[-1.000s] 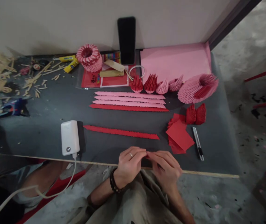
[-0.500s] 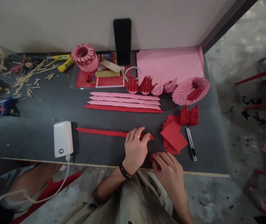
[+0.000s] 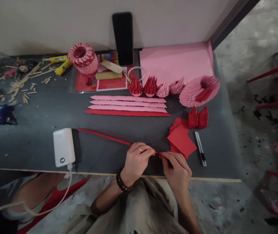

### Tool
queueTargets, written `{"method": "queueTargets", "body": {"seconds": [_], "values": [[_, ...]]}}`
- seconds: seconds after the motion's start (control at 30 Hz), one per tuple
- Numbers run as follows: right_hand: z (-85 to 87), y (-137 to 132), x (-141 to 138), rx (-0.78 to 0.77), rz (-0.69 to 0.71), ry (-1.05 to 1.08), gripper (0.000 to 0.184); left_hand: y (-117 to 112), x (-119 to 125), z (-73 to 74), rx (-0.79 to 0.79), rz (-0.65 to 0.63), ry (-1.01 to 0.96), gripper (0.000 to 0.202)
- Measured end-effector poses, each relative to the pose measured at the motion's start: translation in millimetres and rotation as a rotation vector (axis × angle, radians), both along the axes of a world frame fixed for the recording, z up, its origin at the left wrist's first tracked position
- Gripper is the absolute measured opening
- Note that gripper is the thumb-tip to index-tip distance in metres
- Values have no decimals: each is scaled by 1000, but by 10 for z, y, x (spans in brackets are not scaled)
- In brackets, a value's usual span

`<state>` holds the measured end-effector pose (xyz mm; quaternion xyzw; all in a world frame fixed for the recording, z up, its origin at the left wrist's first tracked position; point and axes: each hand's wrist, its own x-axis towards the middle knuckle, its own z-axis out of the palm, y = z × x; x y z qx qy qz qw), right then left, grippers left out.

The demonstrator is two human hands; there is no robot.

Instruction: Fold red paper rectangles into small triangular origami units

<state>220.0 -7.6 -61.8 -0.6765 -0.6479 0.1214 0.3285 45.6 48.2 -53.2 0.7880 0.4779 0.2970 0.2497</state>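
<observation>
My left hand (image 3: pixel 138 162) is closed on the right end of a long red strip of interlocked folded paper (image 3: pixel 102 135). The strip slants back to the left across the table. Just to the right, my right hand (image 3: pixel 177 169) pinches a small red folded paper piece (image 3: pixel 160 154), mostly covered by its fingers. Its edge comes close to the strip's tip; whether they touch is unclear. Behind the hands lie several pink strips (image 3: pixel 126 102) and a red strip (image 3: pixel 126 112). Square red papers (image 3: pixel 182 140) are stacked beside my right hand.
A utility knife (image 3: pixel 200 149) and two red folded bundles (image 3: pixel 197 117) are at the right. A white power bank (image 3: pixel 64 147) with a cable stands left. Behind are a phone (image 3: pixel 123 38), a pink-red paper vase (image 3: pixel 83 58) and a larger pink paper piece (image 3: pixel 198 92). Wood sticks (image 3: pixel 23 81) litter the left.
My left hand has closed on the strip's end and drawn it toward the table's front edge, tilting the strip. My right hand has moved up beside it with the small red piece.
</observation>
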Motion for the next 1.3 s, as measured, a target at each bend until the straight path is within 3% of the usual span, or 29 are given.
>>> {"method": "queueTargets", "body": {"seconds": [0.17, 0.43, 0.63, 0.9, 1.13, 1.3], "values": [[-5, 36, -37, -5, -36, -52, 14, 18, 27, -22, 38, -30, 35, 20], [31, 40, -63, -32, -43, -39, 16, 32, 33, 86, -52, -54, 78, 21], [22, 41, -85, -26, -44, -89, 17, 41, 31, 78, -52, -50, 74, 19], [10, -4, -36, 23, 32, -173, 24, 43, 31, 64, -72, -37, 44, 16], [82, 137, -36, 12, 145, -156, 27, 59, 4, 53, -50, -55, 19, 18], [102, 95, -24, -37, 24, -62, 36, 52, -13, 7, -53, -62, -3, 19]]}}
